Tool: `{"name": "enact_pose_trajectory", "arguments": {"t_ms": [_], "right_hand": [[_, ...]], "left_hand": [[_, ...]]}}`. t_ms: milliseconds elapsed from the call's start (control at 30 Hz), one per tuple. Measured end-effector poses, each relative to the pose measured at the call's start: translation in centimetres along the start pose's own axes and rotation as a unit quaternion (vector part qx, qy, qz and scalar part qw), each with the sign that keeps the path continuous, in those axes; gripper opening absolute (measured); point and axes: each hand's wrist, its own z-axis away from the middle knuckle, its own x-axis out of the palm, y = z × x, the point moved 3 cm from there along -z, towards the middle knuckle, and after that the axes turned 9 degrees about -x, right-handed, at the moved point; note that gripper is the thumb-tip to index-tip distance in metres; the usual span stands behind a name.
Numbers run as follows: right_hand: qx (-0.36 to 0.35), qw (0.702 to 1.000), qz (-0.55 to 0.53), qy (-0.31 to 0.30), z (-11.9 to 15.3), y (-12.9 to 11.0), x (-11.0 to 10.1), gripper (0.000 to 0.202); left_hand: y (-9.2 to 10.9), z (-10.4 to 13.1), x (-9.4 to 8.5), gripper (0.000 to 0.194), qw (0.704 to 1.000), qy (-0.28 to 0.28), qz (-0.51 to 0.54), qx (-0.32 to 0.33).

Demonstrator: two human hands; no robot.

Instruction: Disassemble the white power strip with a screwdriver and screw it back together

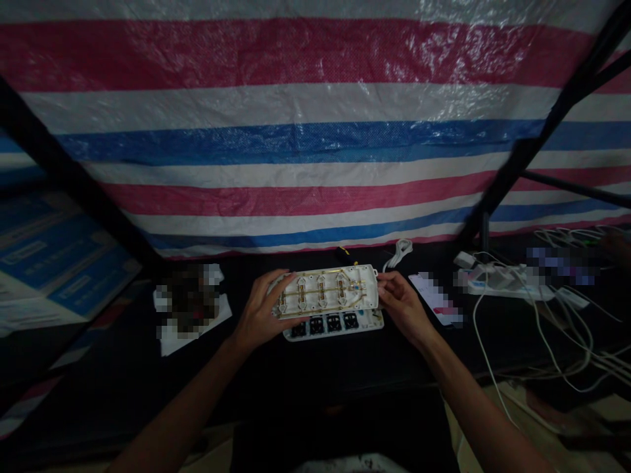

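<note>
Between my hands is the white half-shell of a power strip (pixel 328 292), tilted so its inner side with brass contact strips faces me. My left hand (pixel 261 305) grips its left end, thumb and fingers around the edge. At the other end, the fingers of my right hand (pixel 394 299) are closed on the shell's right edge, near a small loop. Just below and partly hidden by it lies the other white half-shell (pixel 335 332), with a row of black socket inserts (pixel 334 322). Whether the two halves touch, I cannot tell.
Behind the shells lie a yellow-and-black screwdriver (pixel 348 255) and a coiled white cable (pixel 400 251). White paper (pixel 434 299) is at the right, with tangled white cords and power strips (pixel 507 282) beyond. A blurred pile (pixel 190 302) sits left. Dark frame poles (pixel 522 154) flank the striped sheet.
</note>
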Motion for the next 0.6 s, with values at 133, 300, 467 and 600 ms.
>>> {"name": "enact_pose_trajectory", "arguments": {"t_ms": [133, 300, 467, 600], "right_hand": [[0.052, 0.997, -0.021, -0.060, -0.4, -0.3, -0.5, 0.033], [0.120, 0.984, -0.060, -0.120, -1.4, -1.3, -1.0, 0.046], [0.177, 0.971, 0.039, -0.159, -3.0, -1.9, -0.5, 0.062], [0.196, 0.953, 0.091, -0.212, -3.4, -2.5, 0.4, 0.054]], "left_hand": [[0.1, -0.1, -0.1, 0.096, 1.000, -0.001, -0.009, 0.012], [1.2, -0.5, -0.5, 0.089, 0.998, 0.028, -0.034, 0.055], [1.6, -0.2, -0.5, 0.078, 0.989, 0.059, -0.084, 0.111], [1.6, 0.4, -0.3, 0.066, 0.976, 0.097, -0.142, 0.134]]}}
